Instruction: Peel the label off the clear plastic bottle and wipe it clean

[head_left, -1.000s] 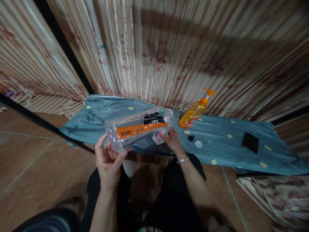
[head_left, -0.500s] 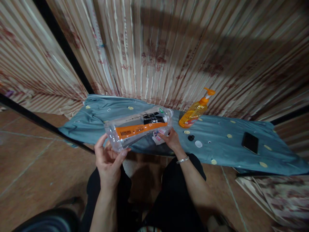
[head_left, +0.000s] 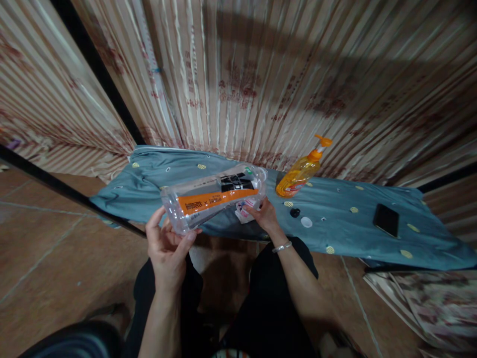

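Observation:
A large clear plastic bottle [head_left: 216, 196] with an orange and black label lies tilted across my view, its neck to the right. My left hand [head_left: 169, 248] grips its base between thumb and fingers. By the neck end, my right hand [head_left: 264, 215] is closed on a crumpled white and pink wrapper or cloth [head_left: 245, 211], just under the bottle. To the right stands an orange pump bottle [head_left: 299, 175] of yellow-orange liquid. A small black cap [head_left: 294, 213] and a white disc [head_left: 306, 222] lie near my right hand.
The long narrow surface is covered by a teal patterned cloth [head_left: 346, 214]. A black phone [head_left: 386, 220] lies toward its right end. Behind it hangs a striped curtain [head_left: 238, 89], with black metal poles [head_left: 100, 74] at the sides. My knees are below the near edge.

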### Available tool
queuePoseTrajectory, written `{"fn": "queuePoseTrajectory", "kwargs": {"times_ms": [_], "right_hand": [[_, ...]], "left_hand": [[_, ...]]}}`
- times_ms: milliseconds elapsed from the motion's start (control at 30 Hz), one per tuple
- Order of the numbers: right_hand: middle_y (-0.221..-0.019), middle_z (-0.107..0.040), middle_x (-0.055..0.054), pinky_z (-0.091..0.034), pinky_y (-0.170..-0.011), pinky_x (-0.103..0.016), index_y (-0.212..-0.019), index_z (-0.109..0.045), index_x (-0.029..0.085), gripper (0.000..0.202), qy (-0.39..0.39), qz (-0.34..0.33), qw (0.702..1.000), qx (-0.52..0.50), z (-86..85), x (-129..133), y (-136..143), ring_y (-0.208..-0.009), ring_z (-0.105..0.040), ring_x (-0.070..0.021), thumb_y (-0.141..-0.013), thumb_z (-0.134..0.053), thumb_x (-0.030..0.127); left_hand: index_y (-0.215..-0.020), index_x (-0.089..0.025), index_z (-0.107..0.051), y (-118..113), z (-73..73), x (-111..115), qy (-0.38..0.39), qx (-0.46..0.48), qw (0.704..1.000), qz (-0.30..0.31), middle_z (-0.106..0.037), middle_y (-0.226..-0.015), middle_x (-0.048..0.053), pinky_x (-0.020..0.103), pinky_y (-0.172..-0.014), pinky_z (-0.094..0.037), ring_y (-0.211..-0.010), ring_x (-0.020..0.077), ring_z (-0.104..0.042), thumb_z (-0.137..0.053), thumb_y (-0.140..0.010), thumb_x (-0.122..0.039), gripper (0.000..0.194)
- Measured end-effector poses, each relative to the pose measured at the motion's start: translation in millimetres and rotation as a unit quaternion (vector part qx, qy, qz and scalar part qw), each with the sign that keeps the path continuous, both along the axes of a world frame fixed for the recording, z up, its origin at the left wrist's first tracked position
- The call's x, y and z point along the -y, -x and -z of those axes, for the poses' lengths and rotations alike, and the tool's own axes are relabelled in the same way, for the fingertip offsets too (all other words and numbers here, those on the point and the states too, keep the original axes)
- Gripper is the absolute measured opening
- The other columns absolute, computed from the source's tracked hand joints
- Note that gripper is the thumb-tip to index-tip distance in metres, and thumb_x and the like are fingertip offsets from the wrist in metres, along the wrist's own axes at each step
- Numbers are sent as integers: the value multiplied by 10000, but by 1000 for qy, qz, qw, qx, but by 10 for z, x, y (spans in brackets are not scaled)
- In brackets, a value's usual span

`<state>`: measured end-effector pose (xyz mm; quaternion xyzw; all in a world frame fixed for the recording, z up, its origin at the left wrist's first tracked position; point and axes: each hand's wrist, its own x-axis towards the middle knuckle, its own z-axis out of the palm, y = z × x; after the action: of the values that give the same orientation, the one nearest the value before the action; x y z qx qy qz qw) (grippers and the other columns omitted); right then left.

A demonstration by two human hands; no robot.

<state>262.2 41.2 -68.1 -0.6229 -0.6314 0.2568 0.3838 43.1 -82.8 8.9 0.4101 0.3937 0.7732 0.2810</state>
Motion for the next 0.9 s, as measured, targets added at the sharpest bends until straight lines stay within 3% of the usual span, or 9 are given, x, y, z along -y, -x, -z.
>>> {"fn": "queuePoseTrajectory", "kwargs": {"times_ms": [600,900], "right_hand": [[-938,-720,-98,-540,-787,-404,-1052,-590,183,554,-11,-2,1000,4,29,-11,-9,-891,-685,-284,-677,-711,571],[-941,-712,-95,-535,-787,-411,-1037,-586,189,545,-8,1,1000,17,25,-20,-11,-879,-677,-287,-670,-721,569]], "left_hand": [[-1243,-252,-550,11,19,0,0,-8,1000,0,-676,-1041,48,264,-626,-596,-766,165,-683,-807,-702,-193,601],[-1227,-241,-561,11,4,-15,-12,7,1000,10,-679,-1032,45,242,-632,-610,-763,144,-689,-796,-699,-126,590]]}}
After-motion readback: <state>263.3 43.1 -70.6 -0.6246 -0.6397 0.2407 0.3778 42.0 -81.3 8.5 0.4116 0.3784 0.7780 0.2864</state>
